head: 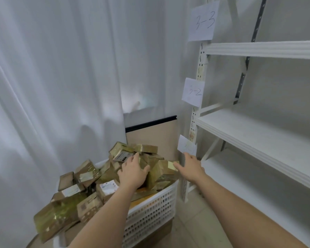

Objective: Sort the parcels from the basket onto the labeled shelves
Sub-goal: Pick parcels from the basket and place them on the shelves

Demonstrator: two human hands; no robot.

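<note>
Parcels (89, 185) fill the white slotted basket (150, 210) at the lower middle of the frame, heaped well above its rim, brown cardboard wrapped in shiny tape. By my reading the sorting has barely begun: the shelves (254, 133) on the right side of the frame show no parcels on any board in view, so the whole heap is left to place.

Both hands reach into the top of the heap. The left hand (132, 171) lies over a parcel near the middle of the pile, fingers spread and thumb out to the side, resting on it rather than curled round it. The right hand (191, 164) is open with fingers extended at the right edge of the pile, its thumb touching the corner of a taped parcel (161, 174); neither hand grips anything yet.

Paper labels hang on the shelf's front post. The top label (202, 21), in the upper right, reads "3-3". The middle label (192, 92) ends in "-2"; its first digit is too faint to be sure. The lowest label (186, 145), just above the right hand, cannot be read. Printed stickers on the parcels are too blurred to read.
</note>
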